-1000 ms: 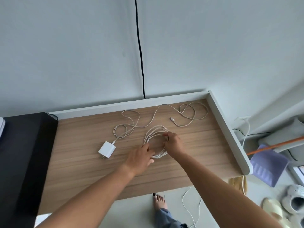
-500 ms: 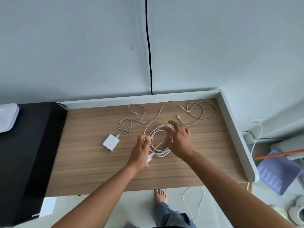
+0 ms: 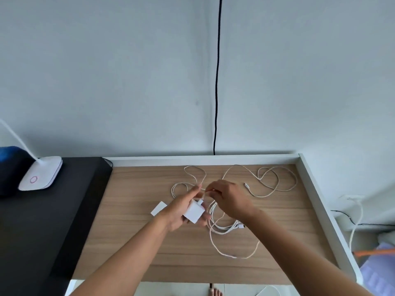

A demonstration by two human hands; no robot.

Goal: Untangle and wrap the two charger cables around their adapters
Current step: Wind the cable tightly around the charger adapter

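My left hand holds a white adapter lifted above the wooden desk. My right hand pinches that adapter's white cable close to the plug end. The cable hangs from my hands in loose loops down onto the desk. A second white adapter lies flat on the desk, partly hidden behind my left hand. Its cable trails in loose curls across the back of the desk toward the right.
A raised white rim borders the desk at the back and right. A black surface with a white lamp base lies left. A black cord runs down the wall. A wall socket with wires sits right of the desk.
My left hand has picked up one adapter from the desk. My right hand left the coiled loops and now pinches the cable near the adapter; the coil has loosened.
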